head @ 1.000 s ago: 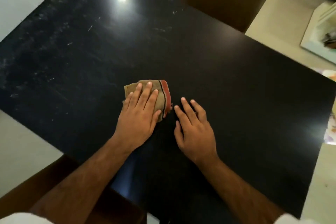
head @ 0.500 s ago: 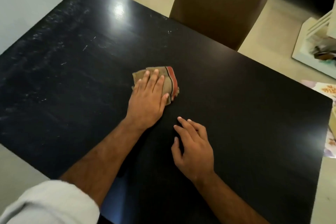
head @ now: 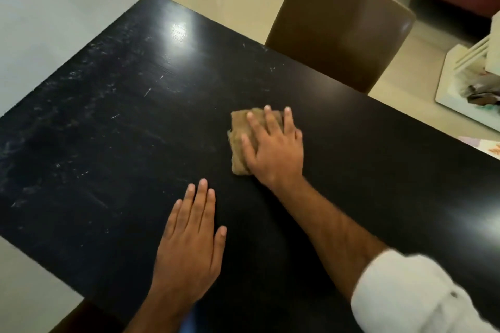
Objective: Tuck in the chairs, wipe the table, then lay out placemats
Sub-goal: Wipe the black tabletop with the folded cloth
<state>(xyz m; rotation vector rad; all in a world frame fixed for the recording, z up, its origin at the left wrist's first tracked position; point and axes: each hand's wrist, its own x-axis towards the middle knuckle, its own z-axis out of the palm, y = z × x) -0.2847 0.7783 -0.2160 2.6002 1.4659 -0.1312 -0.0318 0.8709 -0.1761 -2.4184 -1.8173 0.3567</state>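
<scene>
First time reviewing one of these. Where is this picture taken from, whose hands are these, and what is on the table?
No machine here: a person works with bare hands, and the one camera sits on their head, looking forward and down. The right hand lies on a folded brown cloth, fingers straight, pressing it onto the black table; nothing is gripped. The left hand rests flat on the table, nearer the person, apart from the cloth. A brown chair stands at the far edge. No placemats lie on the visible tabletop.
</scene>
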